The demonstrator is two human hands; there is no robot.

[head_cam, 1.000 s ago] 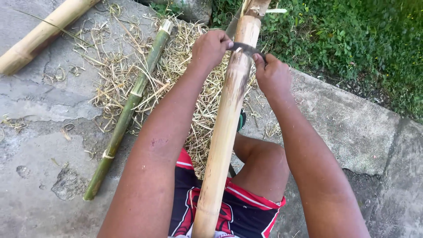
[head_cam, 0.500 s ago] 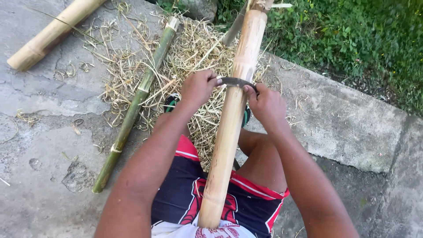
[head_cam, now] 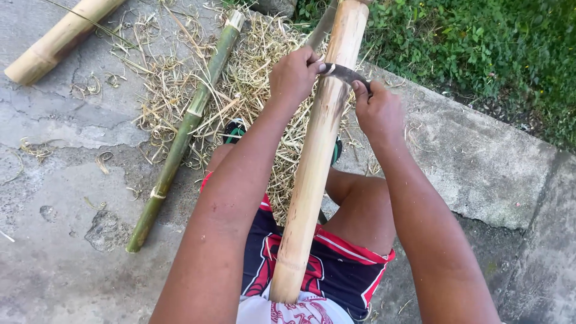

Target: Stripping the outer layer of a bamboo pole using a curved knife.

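While gripping the curved dark metal blade (head_cam: 343,73) at either end, left hand (head_cam: 294,75) and right hand (head_cam: 378,111) closed, pressing it across the pale peeled bamboo pole (head_cam: 315,162). Pole slanting up from the lap between both knees. Green bamboo stalk (head_cam: 183,135) lying on cracked concrete ground (head_cam: 60,180), amid dry straw-coloured shavings (head_cam: 252,78).

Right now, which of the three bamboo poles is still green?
The thin green pole lying on the concrete to the left of the left hand. The scraped pole and the thick pole are pale tan.
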